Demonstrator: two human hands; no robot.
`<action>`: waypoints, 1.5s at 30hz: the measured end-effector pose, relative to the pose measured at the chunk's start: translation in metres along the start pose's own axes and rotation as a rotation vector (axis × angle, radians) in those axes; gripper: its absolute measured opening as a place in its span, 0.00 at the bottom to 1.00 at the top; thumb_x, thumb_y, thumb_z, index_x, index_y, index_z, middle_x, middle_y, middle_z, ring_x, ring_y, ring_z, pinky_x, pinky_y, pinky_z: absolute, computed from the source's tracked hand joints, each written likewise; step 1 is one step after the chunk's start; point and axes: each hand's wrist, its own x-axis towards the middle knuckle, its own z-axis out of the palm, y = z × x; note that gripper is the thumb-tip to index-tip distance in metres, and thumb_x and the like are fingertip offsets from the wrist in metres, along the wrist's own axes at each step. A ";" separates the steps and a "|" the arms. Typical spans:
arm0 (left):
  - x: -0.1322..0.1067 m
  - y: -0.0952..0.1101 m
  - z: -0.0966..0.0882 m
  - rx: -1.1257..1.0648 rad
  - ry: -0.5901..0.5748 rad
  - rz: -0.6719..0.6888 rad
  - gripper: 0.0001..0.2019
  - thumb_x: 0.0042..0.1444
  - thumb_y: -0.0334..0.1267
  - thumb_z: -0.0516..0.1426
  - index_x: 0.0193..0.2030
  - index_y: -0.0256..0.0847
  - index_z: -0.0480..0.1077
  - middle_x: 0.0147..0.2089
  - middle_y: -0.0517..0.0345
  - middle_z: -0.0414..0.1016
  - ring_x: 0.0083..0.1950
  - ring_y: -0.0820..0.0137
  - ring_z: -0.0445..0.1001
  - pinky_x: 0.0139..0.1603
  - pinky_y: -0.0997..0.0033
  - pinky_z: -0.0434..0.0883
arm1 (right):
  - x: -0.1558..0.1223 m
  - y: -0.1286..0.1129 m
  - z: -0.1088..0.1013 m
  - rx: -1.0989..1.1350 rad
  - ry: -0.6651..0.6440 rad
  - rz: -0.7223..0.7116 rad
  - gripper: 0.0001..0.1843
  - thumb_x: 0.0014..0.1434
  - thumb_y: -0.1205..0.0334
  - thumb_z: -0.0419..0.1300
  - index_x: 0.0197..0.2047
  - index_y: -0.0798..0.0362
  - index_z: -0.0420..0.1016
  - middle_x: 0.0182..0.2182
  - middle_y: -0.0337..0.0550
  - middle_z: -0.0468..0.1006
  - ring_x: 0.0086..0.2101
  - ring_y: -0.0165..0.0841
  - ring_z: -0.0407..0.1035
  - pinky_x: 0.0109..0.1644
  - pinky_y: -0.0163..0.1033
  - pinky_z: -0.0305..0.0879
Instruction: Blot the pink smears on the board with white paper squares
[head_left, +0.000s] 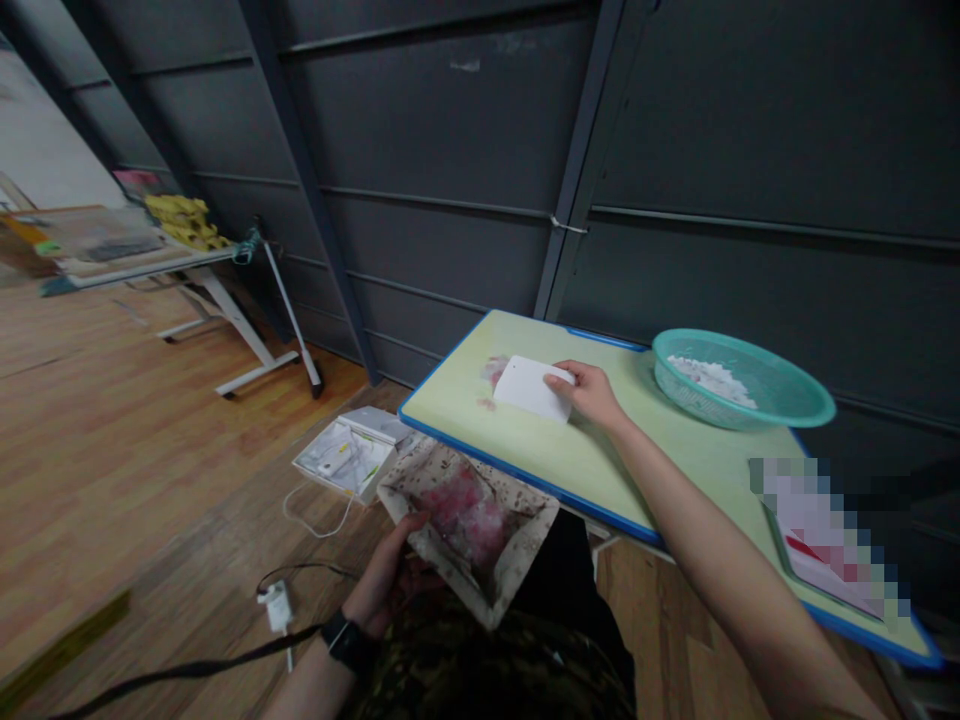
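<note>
My right hand (pixel 592 393) grips a white card (pixel 531 388) between thumb and fingers, low over the pale yellow tabletop (pixel 600 470). At the card's left edge lies a small patch of greyish-pink bits (pixel 494 372); the card covers part of it. Below the table's near edge, my left hand (pixel 405 565) has its thumb over the rim of an open, speckled beige box (pixel 517 580), with the other fingers mostly hidden beneath. Inside the box sits a pink and whitish heap (pixel 472 515), too blurred to name.
A green plastic basket (pixel 795 400) with white bits stands at the table's back right. Nearer lies a pixelated flat device (pixel 825 550). On the floor are an open white box (pixel 367 455) with cables and a white plug (pixel 277 605). Dark panels (pixel 450 130) rise behind the table.
</note>
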 end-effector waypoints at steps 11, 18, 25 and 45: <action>-0.002 0.000 0.002 0.032 -0.013 0.013 0.10 0.53 0.38 0.59 0.40 0.38 0.67 0.30 0.54 0.79 0.26 0.65 0.78 0.30 0.64 0.78 | -0.004 -0.008 0.003 0.084 -0.088 0.019 0.21 0.46 0.47 0.63 0.34 0.58 0.77 0.28 0.44 0.77 0.28 0.33 0.66 0.29 0.36 0.58; -0.002 0.001 0.002 0.034 -0.006 0.000 0.10 0.53 0.38 0.59 0.41 0.39 0.68 0.30 0.54 0.80 0.25 0.66 0.78 0.27 0.65 0.77 | -0.005 -0.014 0.004 0.091 -0.083 0.018 0.21 0.46 0.46 0.64 0.32 0.58 0.77 0.27 0.44 0.77 0.27 0.33 0.66 0.29 0.36 0.58; -0.001 0.000 0.001 0.034 -0.007 -0.002 0.11 0.51 0.40 0.61 0.38 0.39 0.68 0.31 0.54 0.80 0.27 0.64 0.79 0.30 0.64 0.77 | -0.005 -0.020 -0.003 0.119 -0.169 0.058 0.21 0.44 0.46 0.65 0.30 0.58 0.77 0.24 0.42 0.75 0.25 0.32 0.65 0.27 0.35 0.57; 0.004 -0.001 -0.002 0.018 -0.005 0.017 0.13 0.49 0.39 0.62 0.40 0.40 0.67 0.30 0.57 0.78 0.24 0.69 0.76 0.25 0.68 0.76 | -0.003 -0.015 -0.004 0.133 -0.124 0.081 0.22 0.42 0.44 0.66 0.29 0.57 0.75 0.23 0.40 0.73 0.24 0.30 0.62 0.26 0.34 0.55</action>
